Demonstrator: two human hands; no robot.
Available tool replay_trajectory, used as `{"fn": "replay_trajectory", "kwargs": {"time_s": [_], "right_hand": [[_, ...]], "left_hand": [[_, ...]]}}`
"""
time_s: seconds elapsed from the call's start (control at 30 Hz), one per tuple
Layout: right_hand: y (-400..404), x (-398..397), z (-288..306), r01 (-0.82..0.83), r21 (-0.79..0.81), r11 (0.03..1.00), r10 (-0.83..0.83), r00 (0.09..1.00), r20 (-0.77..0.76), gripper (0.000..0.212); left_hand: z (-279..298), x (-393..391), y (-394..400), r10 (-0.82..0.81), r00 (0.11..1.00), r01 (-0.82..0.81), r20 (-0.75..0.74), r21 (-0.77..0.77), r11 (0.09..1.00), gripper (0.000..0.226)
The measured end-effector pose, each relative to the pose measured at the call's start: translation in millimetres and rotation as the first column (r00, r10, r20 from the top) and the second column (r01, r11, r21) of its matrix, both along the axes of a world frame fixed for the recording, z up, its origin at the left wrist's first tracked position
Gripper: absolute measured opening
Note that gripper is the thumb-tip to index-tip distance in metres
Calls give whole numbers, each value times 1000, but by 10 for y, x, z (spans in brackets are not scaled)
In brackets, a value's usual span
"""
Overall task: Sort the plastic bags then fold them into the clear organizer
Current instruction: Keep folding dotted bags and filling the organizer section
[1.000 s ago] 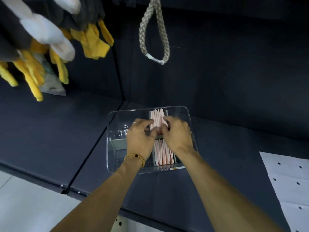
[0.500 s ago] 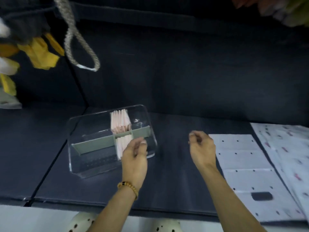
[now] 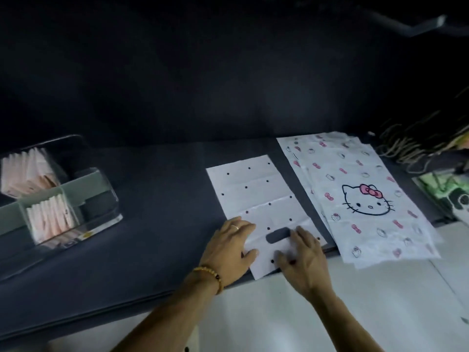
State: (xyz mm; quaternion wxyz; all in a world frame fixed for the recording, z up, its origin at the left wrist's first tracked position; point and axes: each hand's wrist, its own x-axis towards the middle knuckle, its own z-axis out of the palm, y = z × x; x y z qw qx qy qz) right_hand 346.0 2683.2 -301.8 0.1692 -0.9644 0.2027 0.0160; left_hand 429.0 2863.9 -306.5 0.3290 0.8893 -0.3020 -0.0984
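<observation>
A white plastic bag with black dots (image 3: 256, 189) lies flat on the dark worktop (image 3: 157, 199), its cut-out handle end at the near edge, where it overhangs slightly onto a pale surface (image 3: 279, 313). Both hands rest on that near end with fingers extended: the left hand (image 3: 229, 252), wearing a ring and a beaded bracelet (image 3: 210, 276), presses the bag's left side, while the right hand (image 3: 303, 257) lies flat just right of the handle slot. The hands are apart, neither gripping anything. Just right of the bag, a fanned stack of white cartoon-cat bags (image 3: 360, 196) reaches from the back of the worktop past its near edge. At the worktop's left end stands the clear organizer (image 3: 106, 207), its grey divider separating two compartments of upright folded pink bags (image 3: 48, 219). Blurred cords (image 3: 416, 143) lie at the far right corner.
</observation>
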Motion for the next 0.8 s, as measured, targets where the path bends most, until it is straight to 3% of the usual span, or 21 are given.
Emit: {"fn": "replay_trajectory", "kwargs": {"time_s": [0.1,0.3,0.43,0.53,0.6,0.7,0.8], "right_hand": [[208,5,-72,-89,-35,995,91,993,77,48],[432,96,-9,-168,-3,986,165,965,206,51],[351,129,57,-275,-51,960,280,949,146,81],[283,217,92,-372,-41,927,373,928,6,88],[284,300,116,-366,75,928,366,930,13,70],[390,399,186,-218,420,881,193,976,100,16],[499,507,216,-23,593,805,4,999,34,14]], "left_hand": [[-114,18,-12,-146,982,124,123,171,977,57],[-80,102,204,-7,978,-18,209,116,993,20],[52,189,400,169,985,-169,-41,22,985,11],[137,293,653,165,932,-206,-322,-97,974,14],[193,367,812,135,881,-218,-454,-136,966,17],[198,436,1032,158,792,-300,-589,-152,942,21],[117,401,1202,278,659,-500,-699,-131,856,22]]}}
